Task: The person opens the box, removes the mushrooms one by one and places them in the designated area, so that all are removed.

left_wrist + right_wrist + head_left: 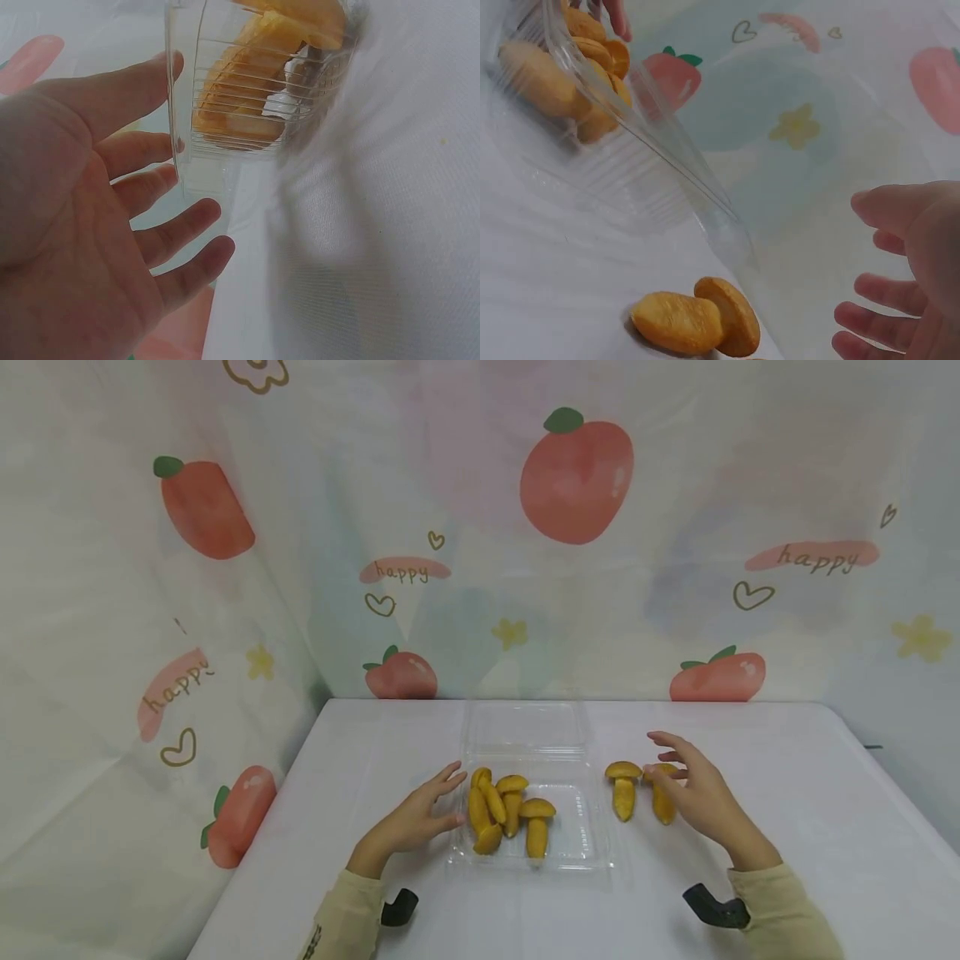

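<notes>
A clear plastic clamshell box (576,827) lies with its lid (525,727) folded back, and several yellow-brown toy mushrooms (537,835) sit in its left and middle part. My left hand (412,820) is at the box's left side, fingers spread; in the left wrist view the thumb and fingertips (171,244) are right at the clear rim. To the right of the box, two more mushrooms stand side by side with caps away from me, one mushroom (623,793) nearer the box. My right hand (705,797) hovers by the other mushroom (663,806), fingers loosely spread, partly covering it.
The white table (517,918) ends against a hanging cloth (480,635) printed with fruit, hearts and flowers, which also runs along the left side. Black wrist straps (716,907) show at both sleeves.
</notes>
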`<action>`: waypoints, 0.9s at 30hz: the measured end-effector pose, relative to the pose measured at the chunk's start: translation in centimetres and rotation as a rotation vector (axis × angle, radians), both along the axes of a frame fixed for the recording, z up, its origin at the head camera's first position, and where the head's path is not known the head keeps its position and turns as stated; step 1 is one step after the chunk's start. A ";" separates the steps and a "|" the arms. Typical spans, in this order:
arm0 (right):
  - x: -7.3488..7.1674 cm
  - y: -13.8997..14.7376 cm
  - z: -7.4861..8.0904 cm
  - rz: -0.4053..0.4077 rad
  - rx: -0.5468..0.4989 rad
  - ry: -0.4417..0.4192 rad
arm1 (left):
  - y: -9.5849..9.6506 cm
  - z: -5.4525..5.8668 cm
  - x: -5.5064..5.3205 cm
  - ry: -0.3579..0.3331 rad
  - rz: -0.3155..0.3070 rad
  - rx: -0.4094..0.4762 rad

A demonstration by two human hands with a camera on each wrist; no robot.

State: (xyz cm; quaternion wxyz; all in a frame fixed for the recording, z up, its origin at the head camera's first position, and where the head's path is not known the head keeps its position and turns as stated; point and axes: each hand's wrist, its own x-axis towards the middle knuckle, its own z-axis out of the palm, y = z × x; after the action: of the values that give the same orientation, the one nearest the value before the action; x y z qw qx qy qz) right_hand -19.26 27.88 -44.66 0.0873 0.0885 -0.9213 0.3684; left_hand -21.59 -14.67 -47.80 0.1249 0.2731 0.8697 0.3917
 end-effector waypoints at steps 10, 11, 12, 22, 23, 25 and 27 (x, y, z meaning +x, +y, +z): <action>0.7 -4.2 0.0 0.089 -0.051 0.090 | 0.1 0.1 0.0 0.014 0.001 0.000; 0.7 -4.7 -0.2 0.101 -0.055 0.096 | 0.1 0.1 0.0 0.018 0.001 0.003; 0.8 -5.2 -0.4 0.110 -0.052 0.102 | 0.1 0.2 0.0 0.019 0.003 0.005; 1.3 -9.6 -3.0 0.213 -0.036 0.177 | 0.0 0.0 0.0 0.011 0.001 0.003; 1.3 -9.9 -3.1 0.221 -0.035 0.181 | 0.0 0.0 0.0 0.010 0.002 0.002; 1.3 -10.2 -3.2 0.241 -0.028 0.180 | 0.0 0.0 0.0 0.008 0.001 0.000; 1.3 -10.4 -3.3 0.257 -0.023 0.175 | 0.0 0.0 0.0 0.008 0.001 -0.002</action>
State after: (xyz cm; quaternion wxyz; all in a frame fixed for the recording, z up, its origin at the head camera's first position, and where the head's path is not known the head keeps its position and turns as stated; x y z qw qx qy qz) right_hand -17.96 17.46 -47.93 0.1203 0.2361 -0.8871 0.3780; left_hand -21.62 -14.72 -47.83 0.1217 0.2743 0.8706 0.3898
